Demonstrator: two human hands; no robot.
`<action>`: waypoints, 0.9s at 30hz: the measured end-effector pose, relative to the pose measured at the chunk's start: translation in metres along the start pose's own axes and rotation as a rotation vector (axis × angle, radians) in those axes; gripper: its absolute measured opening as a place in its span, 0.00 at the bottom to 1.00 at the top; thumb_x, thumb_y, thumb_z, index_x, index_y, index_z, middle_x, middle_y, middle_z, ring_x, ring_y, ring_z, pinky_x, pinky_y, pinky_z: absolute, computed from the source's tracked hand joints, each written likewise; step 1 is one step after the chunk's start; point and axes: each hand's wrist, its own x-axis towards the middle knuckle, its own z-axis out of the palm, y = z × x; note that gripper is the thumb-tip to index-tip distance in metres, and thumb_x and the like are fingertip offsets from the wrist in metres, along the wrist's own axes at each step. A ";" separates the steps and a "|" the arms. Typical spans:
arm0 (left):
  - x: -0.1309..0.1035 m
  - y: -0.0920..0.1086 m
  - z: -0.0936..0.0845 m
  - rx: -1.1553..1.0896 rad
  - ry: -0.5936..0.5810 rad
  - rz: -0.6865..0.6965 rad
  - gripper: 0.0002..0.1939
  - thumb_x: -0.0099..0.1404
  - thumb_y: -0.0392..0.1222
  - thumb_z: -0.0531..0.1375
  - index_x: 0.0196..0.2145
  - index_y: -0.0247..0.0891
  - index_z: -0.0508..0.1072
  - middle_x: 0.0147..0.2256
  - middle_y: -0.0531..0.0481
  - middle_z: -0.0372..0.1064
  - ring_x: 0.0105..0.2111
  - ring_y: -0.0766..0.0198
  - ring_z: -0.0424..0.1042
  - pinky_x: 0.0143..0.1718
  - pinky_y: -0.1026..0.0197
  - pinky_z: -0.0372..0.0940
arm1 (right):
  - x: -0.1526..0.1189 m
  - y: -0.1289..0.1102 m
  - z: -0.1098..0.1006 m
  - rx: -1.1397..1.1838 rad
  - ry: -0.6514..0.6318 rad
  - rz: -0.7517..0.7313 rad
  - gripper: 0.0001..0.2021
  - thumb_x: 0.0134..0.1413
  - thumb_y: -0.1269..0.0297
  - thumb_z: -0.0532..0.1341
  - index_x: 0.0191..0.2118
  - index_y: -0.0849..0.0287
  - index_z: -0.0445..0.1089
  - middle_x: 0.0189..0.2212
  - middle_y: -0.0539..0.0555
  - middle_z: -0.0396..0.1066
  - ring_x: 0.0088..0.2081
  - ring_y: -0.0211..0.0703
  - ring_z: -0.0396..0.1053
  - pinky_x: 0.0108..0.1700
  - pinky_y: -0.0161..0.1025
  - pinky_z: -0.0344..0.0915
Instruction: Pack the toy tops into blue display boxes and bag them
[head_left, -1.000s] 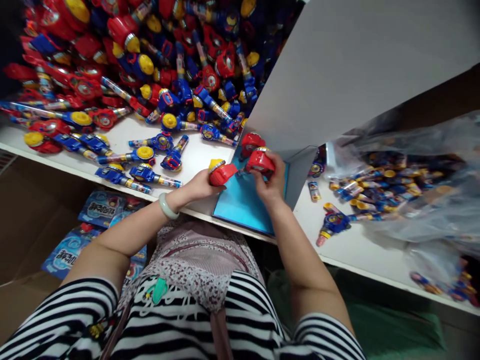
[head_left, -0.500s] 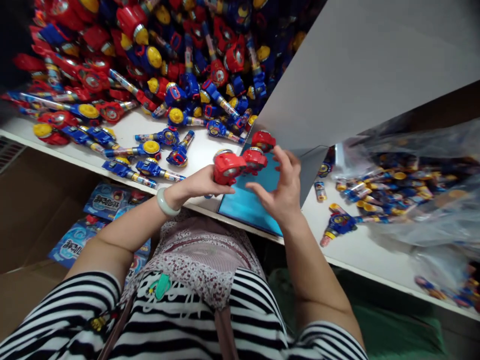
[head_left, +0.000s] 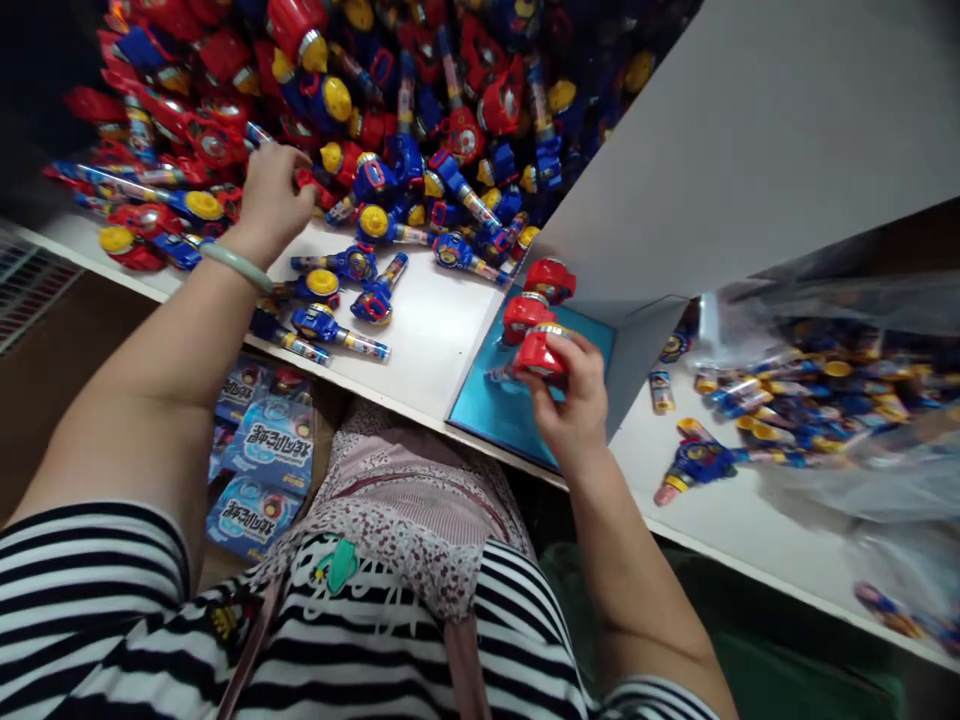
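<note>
My right hand is closed on a red toy with a silvery rim and a clear tube. It holds this over the shiny blue inner face of an open box. Beyond it in the box sit two more red toys, one behind the other. My left hand, with a pale bangle on the wrist, is at the front of a big heap of red and blue toys. Its fingers curl round a red toy with a tube, mostly hidden by the hand.
Several blue tube toys lie on the white shelf. A tall grey-white panel rises behind the box. On the right are clear plastic bags with small printed tubes. Blue printed packs lie below the shelf, in a carton.
My left hand has left the red toy at the box and moved left to the heap. My right hand, open before, has closed on that toy, now further right over the box.
</note>
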 end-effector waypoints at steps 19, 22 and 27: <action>0.003 -0.007 0.007 0.178 -0.764 -0.047 0.14 0.41 0.32 0.63 0.30 0.36 0.74 0.28 0.49 0.70 0.32 0.58 0.68 0.38 0.61 0.62 | 0.169 -0.115 0.153 -0.552 -1.135 -0.366 0.17 0.62 0.75 0.52 0.50 0.65 0.73 0.51 0.69 0.72 0.54 0.60 0.69 0.49 0.52 0.66; -0.006 -0.015 -0.009 -0.066 -0.641 -0.070 0.14 0.42 0.32 0.64 0.30 0.36 0.72 0.24 0.54 0.66 0.28 0.63 0.64 0.35 0.63 0.60 | 0.180 -0.103 0.182 -0.555 -1.193 -0.412 0.17 0.61 0.74 0.55 0.54 0.61 0.71 0.53 0.67 0.71 0.55 0.60 0.70 0.50 0.51 0.67; -0.025 -0.024 -0.026 -0.327 -0.406 -0.141 0.21 0.39 0.29 0.62 0.35 0.35 0.75 0.21 0.57 0.63 0.24 0.67 0.61 0.30 0.64 0.58 | 0.166 -0.088 0.180 -0.549 -1.269 -0.431 0.29 0.54 0.67 0.64 0.62 0.55 0.62 0.54 0.65 0.70 0.47 0.54 0.74 0.43 0.42 0.69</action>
